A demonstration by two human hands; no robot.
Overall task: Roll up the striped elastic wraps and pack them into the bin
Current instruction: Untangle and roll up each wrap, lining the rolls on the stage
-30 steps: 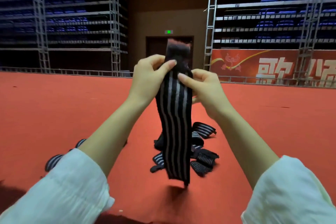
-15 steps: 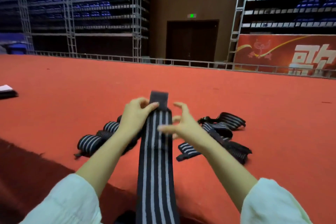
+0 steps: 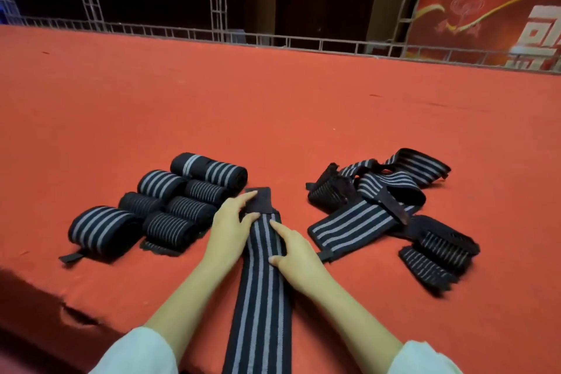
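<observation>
The flat wrap (image 3: 261, 288) runs off the near edge, so its near end is unseen. The left hand (image 3: 229, 225) covers the left side of its dark tab (image 3: 258, 202), and the right hand (image 3: 293, 252) hides part of its right edge. Both sleeves (image 3: 136, 352) are cut off at the near edge. The rolls (image 3: 170, 206) on the left crowd together, some partly hiding others. The loose pile (image 3: 388, 209) on the right overlaps itself, so its count cannot be told, and its near end is blurred. The far banner (image 3: 491, 21) is cut by the right edge, so its characters show only in part.
</observation>
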